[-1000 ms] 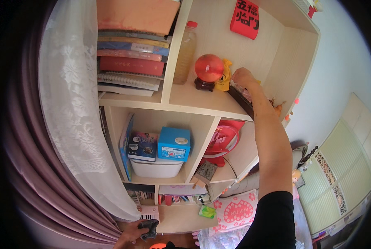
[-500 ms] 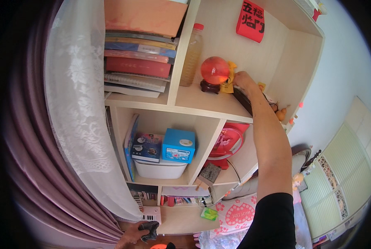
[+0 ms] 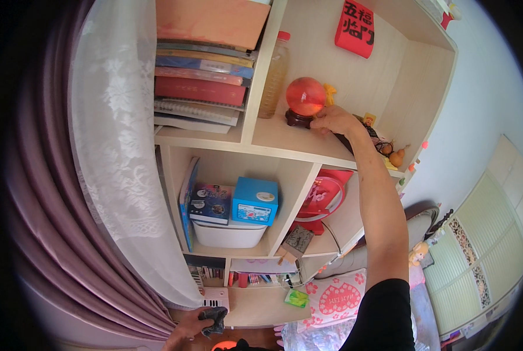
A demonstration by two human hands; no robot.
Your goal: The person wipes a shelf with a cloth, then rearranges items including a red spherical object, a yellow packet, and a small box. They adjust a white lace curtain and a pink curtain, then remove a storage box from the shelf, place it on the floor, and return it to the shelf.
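My right hand point(image 3: 335, 121) reaches into the upper shelf. Its fingers are bent together low beside the dark wooden stand point(image 3: 298, 119), which carries a red glass ball point(image 3: 306, 96). The fingertips come up to the stand's right side; whatever they grip is hidden. Behind the hand, a yellow pouch point(image 3: 330, 92) shows only its top. Down at the lower left, my left hand point(image 3: 186, 327) is closed around a crumpled dark grey cloth point(image 3: 215, 320).
Left of the ball stands a red-capped plastic bottle point(image 3: 275, 75). Small gourds point(image 3: 396, 157) lie by the shelf's right edge. Stacked books point(image 3: 200, 90) fill the neighbouring compartment. Beneath are a blue box point(image 3: 255, 201) and a white bin point(image 3: 228, 236). Curtains point(image 3: 115, 146) hang at left.
My right hand has moved left and slightly down, from beside the yellow pouch to the ball's stand, and now covers most of the pouch. The left hand still holds the cloth.
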